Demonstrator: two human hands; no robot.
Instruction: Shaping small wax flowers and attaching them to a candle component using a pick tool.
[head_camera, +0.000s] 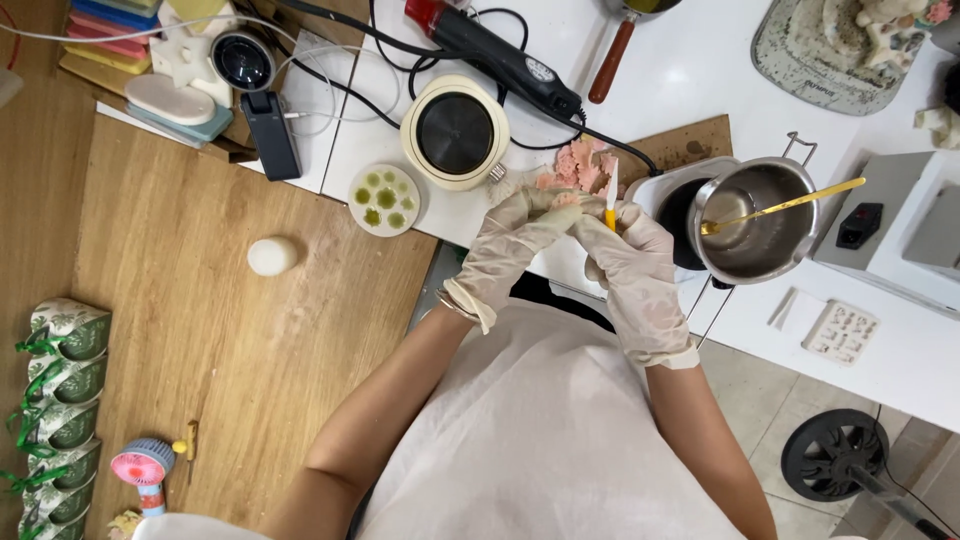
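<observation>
1. The gloved left hand (515, 235) is curled shut around a pale pink waxy flower piece (562, 200) at centre frame; squeezing could crush it.
2. The gloved right hand (628, 250) pinches a thin white-and-yellow tool (610, 198); a slip could gouge the petals.
3. The steel melting pot (760, 215), just right of the hands, could be knocked by that wrist.

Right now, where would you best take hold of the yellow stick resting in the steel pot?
Grip the yellow stick at its free end, which juts past the steel pot rim toward the upper right. Come from that right side, probably: its lower end sits inside the pot, and both gloved hands work left of it.
</observation>
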